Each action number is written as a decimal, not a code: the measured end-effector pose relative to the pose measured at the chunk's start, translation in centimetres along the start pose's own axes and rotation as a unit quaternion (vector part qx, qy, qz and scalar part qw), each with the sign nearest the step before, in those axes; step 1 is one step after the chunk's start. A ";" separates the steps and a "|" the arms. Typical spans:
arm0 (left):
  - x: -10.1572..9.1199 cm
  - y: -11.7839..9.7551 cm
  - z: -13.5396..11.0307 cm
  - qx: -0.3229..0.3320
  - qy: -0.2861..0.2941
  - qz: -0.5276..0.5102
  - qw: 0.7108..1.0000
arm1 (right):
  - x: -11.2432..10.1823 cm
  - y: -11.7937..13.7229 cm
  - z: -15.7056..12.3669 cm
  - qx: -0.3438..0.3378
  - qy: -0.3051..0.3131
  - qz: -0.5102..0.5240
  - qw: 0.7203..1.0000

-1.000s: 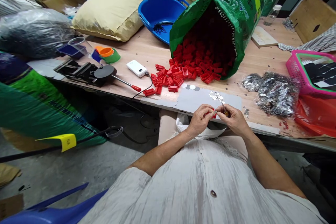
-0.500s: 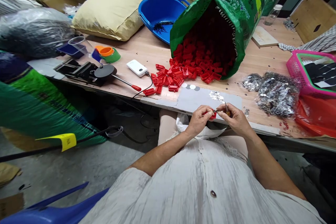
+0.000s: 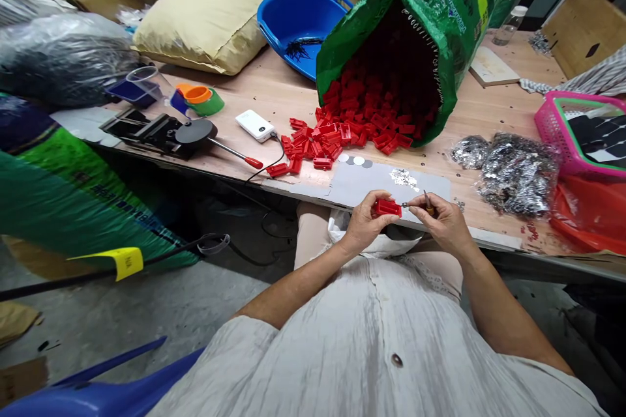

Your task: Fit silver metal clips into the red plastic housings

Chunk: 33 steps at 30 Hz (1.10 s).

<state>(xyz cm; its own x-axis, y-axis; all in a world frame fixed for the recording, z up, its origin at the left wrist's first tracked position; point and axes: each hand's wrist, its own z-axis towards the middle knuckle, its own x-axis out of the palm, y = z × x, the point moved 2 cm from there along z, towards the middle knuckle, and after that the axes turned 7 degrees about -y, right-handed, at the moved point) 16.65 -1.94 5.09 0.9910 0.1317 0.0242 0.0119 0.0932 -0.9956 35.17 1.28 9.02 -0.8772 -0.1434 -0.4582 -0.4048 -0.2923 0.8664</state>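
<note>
holding a red part point(image 3: 388, 207) in the left hand point(image 3: 362, 220), over the near edge of the mat point(image 3: 362, 186), clamping it between thumb and fingers, probably to leave its hollow side and one end exposed. pinching a small metal piece point(image 3: 405, 205) between thumb and forefinger of the right hand point(image 3: 444, 220), over the same edge of the mat and right at the exposed end; too small to tell whether touching or seated in it. carrying a tool point(image 3: 430, 205) in that right hand too, tip up and away from the fingertips, apparently so as not to get in the way of the pinch.

loosely heaped on the mat, just beyond the hands: silver bits point(image 3: 403, 178), likely within easy reach and easy to spot against plain grey. at the far left corner of the mat: white discs point(image 3: 358, 161). beyond the mat on the worktop point(image 3: 274, 94): a pile of red parts point(image 3: 325, 143), spilling from a green sack point(image 3: 450, 32), laid on its side with mouth toward the mat, presumably to let more slide out close by. to the right of the mat: a clear bag point(image 3: 521, 172) of metal pieces, perhaps set aside as stock.
</note>
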 end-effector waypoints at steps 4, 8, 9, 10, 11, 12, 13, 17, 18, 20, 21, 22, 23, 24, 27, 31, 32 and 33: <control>-0.7 -0.6 -0.5 0.145 -0.031 0.154 0.977 | 0.0 0.4 -0.6 -0.030 -0.013 -0.042 0.999; -0.7 -1.3 -1.0 0.257 -0.046 0.251 0.932 | 0.6 0.9 -1.0 -0.071 -0.014 -0.075 0.995; -0.7 -1.4 -1.1 0.278 -0.048 0.262 0.923 | 0.8 1.0 -1.1 -0.079 -0.012 -0.081 0.994; -0.6 -1.5 -1.2 0.296 -0.051 0.270 0.915 | 0.9 1.1 -1.1 -0.085 -0.011 -0.085 0.993; -0.6 -1.5 -1.3 0.311 -0.054 0.274 0.909 | 1.1 1.1 -1.2 -0.090 -0.010 -0.088 0.992; -0.5 -1.5 -1.3 0.321 -0.055 0.276 0.904 | 1.3 1.1 -1.2 -0.095 -0.009 -0.091 0.991; -0.5 -1.5 -1.3 0.328 -0.055 0.277 0.901 | 1.5 1.1 -1.2 -0.100 -0.007 -0.095 0.990; -0.5 -1.4 -1.4 0.336 -0.050 0.278 0.899 | 1.9 1.1 -1.1 -0.118 0.002 -0.106 0.987; -0.5 -1.4 -1.4 0.337 -0.050 0.278 0.898 | 1.9 1.1 -1.1 -0.119 0.004 -0.106 0.987; -0.5 -1.4 -1.5 0.339 -0.051 0.276 0.898 | 2.0 1.2 -1.0 -0.120 0.004 -0.105 0.987; -0.4 -1.4 -1.5 0.341 -0.052 0.274 0.898 | 2.0 1.2 -1.0 -0.120 0.004 -0.103 0.987; -0.4 -1.4 -1.5 0.342 -0.052 0.273 0.898 | 2.0 1.2 -1.0 -0.120 0.005 -0.101 0.988; -0.4 -1.4 -1.5 0.343 -0.053 0.270 0.898 | 2.1 1.2 -1.0 -0.119 0.007 -0.098 0.988; -0.3 -1.4 -1.5 0.345 -0.056 0.267 0.898 | 2.1 1.2 -1.0 -0.118 0.007 -0.094 0.989; -0.3 -1.4 -1.6 0.347 -0.071 0.253 0.900 | 2.1 1.3 -1.0 -0.109 0.009 -0.071 0.991; -0.6 -1.6 -1.8 0.329 -0.091 0.245 0.907 | 1.6 1.0 -0.9 -0.067 0.058 -0.026 0.996; -0.6 -1.6 -1.9 0.321 -0.092 0.253 0.908 | 1.3 0.8 -0.9 -0.050 0.063 -0.021 0.997; -0.7 -1.7 -1.9 0.312 -0.093 0.262 0.908 | 1.0 0.5 -0.8 -0.032 0.060 -0.017 0.998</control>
<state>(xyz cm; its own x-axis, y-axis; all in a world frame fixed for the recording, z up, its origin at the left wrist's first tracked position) 16.18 -4.09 6.57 0.7987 0.4778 -0.3657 -0.5903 0.5043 -0.6303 34.30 0.22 8.88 -0.8245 -0.2438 -0.5107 -0.4125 -0.3588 0.8373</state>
